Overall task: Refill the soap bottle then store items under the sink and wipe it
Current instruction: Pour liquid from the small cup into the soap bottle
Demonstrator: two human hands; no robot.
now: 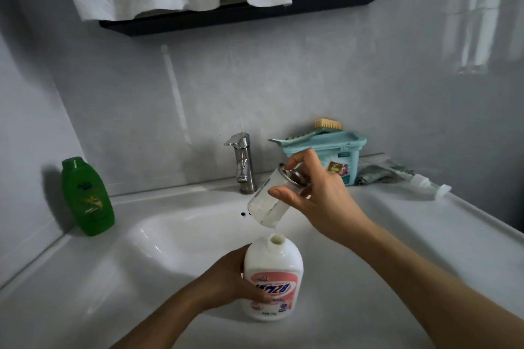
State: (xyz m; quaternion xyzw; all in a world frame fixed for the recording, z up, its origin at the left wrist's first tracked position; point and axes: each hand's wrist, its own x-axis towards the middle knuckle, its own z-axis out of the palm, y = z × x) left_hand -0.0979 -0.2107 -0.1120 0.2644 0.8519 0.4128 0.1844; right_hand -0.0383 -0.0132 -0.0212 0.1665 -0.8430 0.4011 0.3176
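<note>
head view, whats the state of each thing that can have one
white plastic bottle with pink label: uncapped, upright, in left hand
small clear jar: tilted over that bottle's mouth, in right hand
green plastic bottle: capped, upright
chrome tap: not running
teal plastic tub: lid shut

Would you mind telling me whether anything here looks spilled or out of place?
No spill shows. The pump lies on its side on the counter by the grey cloth, while the white bottle is uncapped.
</note>
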